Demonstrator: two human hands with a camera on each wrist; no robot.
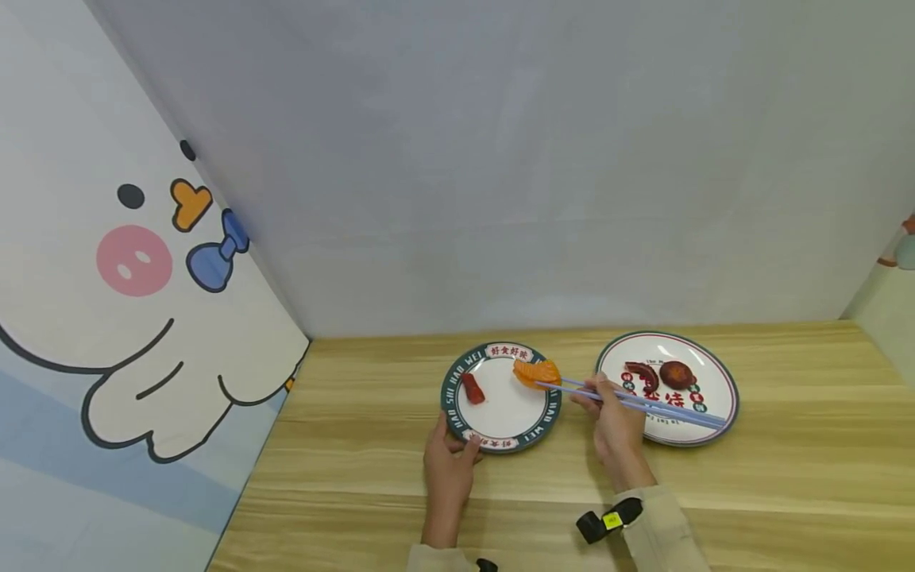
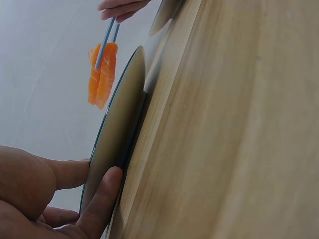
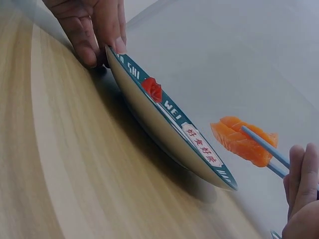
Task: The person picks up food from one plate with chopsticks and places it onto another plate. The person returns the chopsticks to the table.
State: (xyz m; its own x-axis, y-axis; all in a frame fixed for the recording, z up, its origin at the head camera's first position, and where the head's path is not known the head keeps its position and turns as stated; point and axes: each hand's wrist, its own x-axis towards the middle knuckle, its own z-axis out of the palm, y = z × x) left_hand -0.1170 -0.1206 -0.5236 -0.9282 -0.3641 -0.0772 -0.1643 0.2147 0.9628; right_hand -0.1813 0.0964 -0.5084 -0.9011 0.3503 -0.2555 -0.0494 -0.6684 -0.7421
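Note:
My left hand (image 1: 448, 469) grips the near left rim of a round green-rimmed plate (image 1: 511, 445), thumb on the rim and fingers at its underside. On that plate lies a small red food piece (image 1: 472, 388). In my right hand (image 1: 619, 429) is a pair of light blue chopsticks (image 1: 672, 411), their tips pinching an orange salmon slice (image 1: 538, 372). The salmon slice (image 3: 245, 142) hangs above the plate's right side, apart from its surface in the right wrist view. The left wrist view shows the plate's underside (image 2: 117, 119) tilted off the table near my fingers.
To the right stands a second, oval-looking white plate (image 1: 704, 357) holding a dark red curled piece (image 1: 643, 376) and a brown round piece (image 1: 677, 375). Both plates are on a wooden table (image 1: 808, 445). A grey-white wall (image 1: 543, 175) rises behind; a cartoon-printed panel (image 1: 64, 262) is at left.

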